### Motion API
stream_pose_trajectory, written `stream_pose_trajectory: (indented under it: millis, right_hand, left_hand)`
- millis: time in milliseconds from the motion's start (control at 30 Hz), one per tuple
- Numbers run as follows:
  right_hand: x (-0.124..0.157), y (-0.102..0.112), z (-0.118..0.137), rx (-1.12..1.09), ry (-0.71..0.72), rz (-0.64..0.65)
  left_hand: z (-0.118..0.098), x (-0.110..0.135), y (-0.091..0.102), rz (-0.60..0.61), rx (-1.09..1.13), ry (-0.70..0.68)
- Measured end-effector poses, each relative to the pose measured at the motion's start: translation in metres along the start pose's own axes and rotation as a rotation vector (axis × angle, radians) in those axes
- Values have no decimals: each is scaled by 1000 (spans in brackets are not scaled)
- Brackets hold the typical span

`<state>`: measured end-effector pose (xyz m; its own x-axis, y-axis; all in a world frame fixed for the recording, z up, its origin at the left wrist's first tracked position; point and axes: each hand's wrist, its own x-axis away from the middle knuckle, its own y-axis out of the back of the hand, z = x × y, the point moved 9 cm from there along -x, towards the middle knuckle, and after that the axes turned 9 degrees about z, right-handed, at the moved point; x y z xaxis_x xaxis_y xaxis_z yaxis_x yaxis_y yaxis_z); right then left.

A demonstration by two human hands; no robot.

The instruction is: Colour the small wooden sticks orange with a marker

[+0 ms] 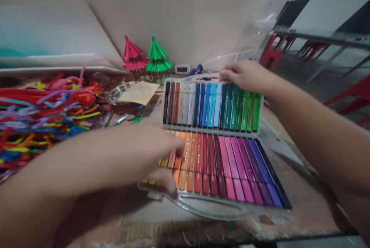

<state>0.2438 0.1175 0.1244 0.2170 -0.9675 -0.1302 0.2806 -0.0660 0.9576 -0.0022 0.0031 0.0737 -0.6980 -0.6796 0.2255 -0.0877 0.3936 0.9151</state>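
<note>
A clear plastic marker case [211, 211] lies unfolded on the table, with rows of coloured markers [206, 159] in both halves. Black, brown, grey, blue and green ones fill the raised far half; yellow, orange, red, pink and purple ones fill the near half. My left hand [156, 153] is over the near half's left end, thumb and forefinger apart by the orange markers, slightly blurred. It hides most of the yellow markers. With bent fingers, my right hand [241, 75] holds the far half's top edge by the green markers.
Bundles of coloured pipe cleaners [49, 113] lie at the left. Behind the case stand a pink paper tree [133, 55], a green paper tree [157, 57] and a small digital clock [182, 69]. A yellowish paper [138, 93] lies nearby. Red stools [354, 96] are at the right.
</note>
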Motion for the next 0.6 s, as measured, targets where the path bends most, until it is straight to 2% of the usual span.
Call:
stream_pose_trajectory:
  millis: [33,67,167,233,300,433,533,600]
  right_hand:
    - [2,1,0,10,-2,-41]
    - [4,1,0,18,1,-70]
    - [11,2,3,50,0,-111]
    - [16,6,6,61,-10,-129]
    - [20,10,9,37,-10,-134]
    - [23,12,11,-37,-14,-109]
    - [22,10,9,-38,-24,-98]
    - [20,7,9,-13,-15,-95]
  left_hand:
    - [3,-11,7,75,-64,-43]
    - [11,-21,22,52,-126,-38]
    - [35,-43,69,-180,-320,29]
    - [41,-51,78,-222,-347,37]
    - [38,-56,69,-152,-336,-10]
    - [17,-55,30,92,-268,-127]
    - [4,-48,6,184,-272,-162]
    - [-1,-43,-4,199,-324,-168]
